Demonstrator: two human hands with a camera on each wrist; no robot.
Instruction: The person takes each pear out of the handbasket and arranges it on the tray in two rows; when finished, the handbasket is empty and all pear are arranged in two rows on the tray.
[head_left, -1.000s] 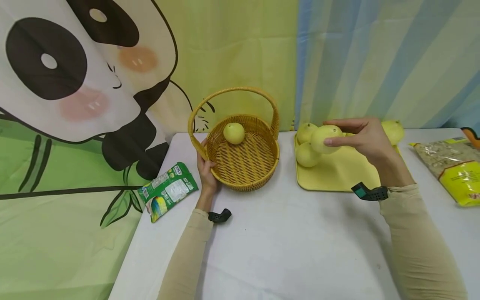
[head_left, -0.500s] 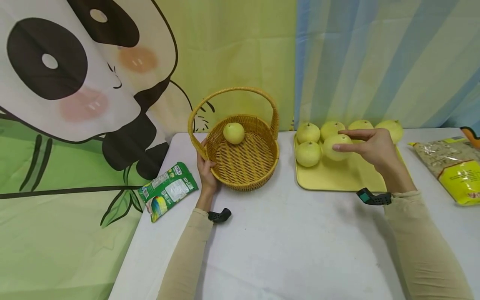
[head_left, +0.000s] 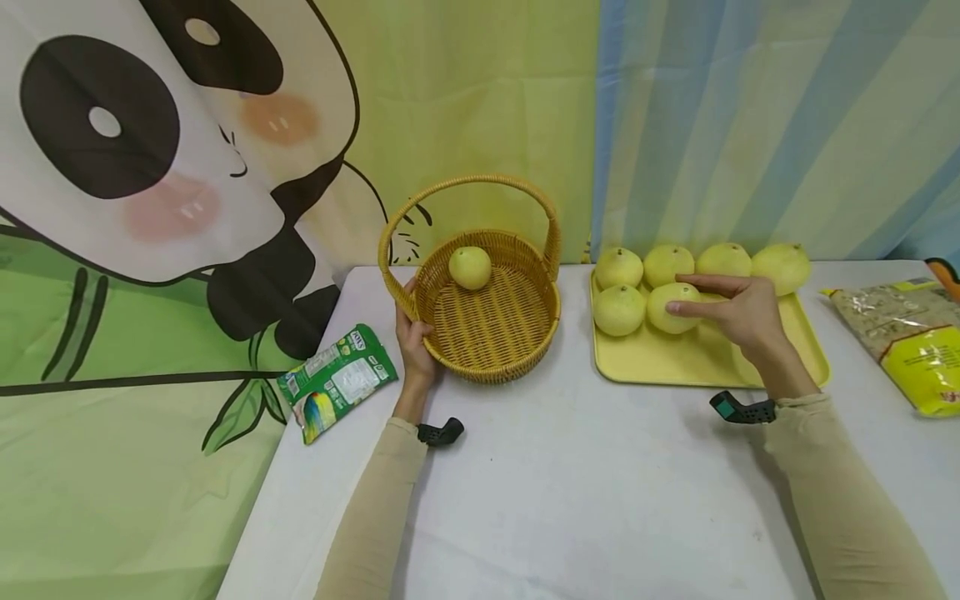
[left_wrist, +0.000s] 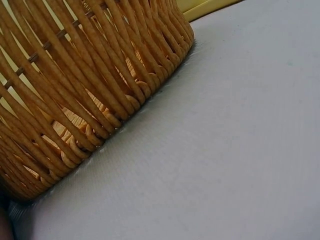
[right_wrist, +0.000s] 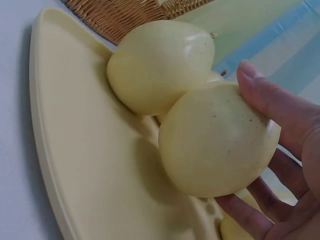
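Observation:
My right hand (head_left: 738, 315) grips a pale yellow pear (head_left: 669, 308) between thumb and fingers, low over the yellow tray (head_left: 690, 367). In the right wrist view this pear (right_wrist: 217, 142) overlaps another pear (right_wrist: 160, 65) beside it. Several more pears stand on the tray, most in a row along its back edge. On the left, my left hand (head_left: 414, 343) holds the side of a wicker basket (head_left: 491, 375) with a tall handle, near the handle's foot. Inside the basket sits one pear (head_left: 470, 267). In the left wrist view the basket's woven wall (left_wrist: 100, 75) fills the upper left.
A green snack packet (head_left: 337, 381) lies left of the basket. At the far right is a clear and yellow bag (head_left: 911, 342). A printed curtain (head_left: 480, 100) hangs right behind the white table (head_left: 555, 483).
My right hand has moved the pear right and then down, from over the tray's left pears to a place next to the front-left one. The left hand and basket stay put.

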